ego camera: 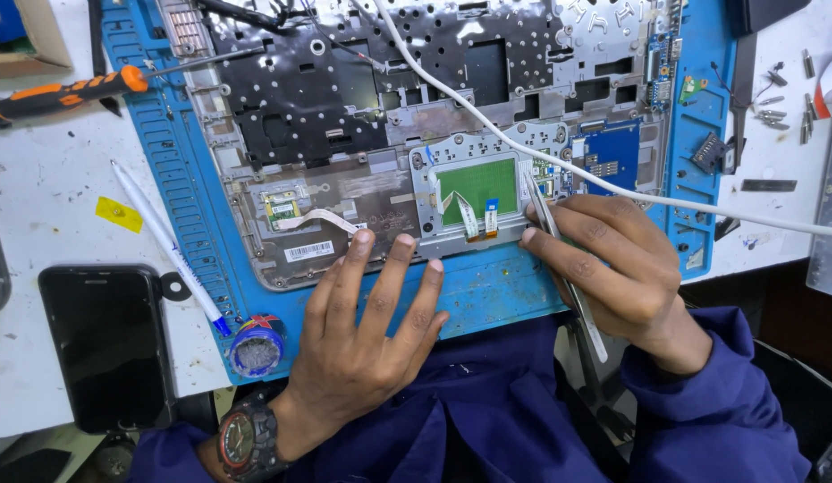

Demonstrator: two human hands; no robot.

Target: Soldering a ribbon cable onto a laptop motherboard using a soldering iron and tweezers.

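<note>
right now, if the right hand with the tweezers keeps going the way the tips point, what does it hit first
The right hand aims its tweezers up and left. The tips sit by the right edge of the green touchpad board, so that board's frame comes first, probably, then the white cable. Depth is unclear.

The laptop chassis (344, 134) runs off the top edge. The right hand (612, 268) hides the middle of the tweezers (543, 207). The small screws (773, 112) are too tiny to tell apart.

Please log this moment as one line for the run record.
left hand: flat on laptop shell edge | right hand: holds tweezers, tips at touchpad board | blue mat beneath
</note>
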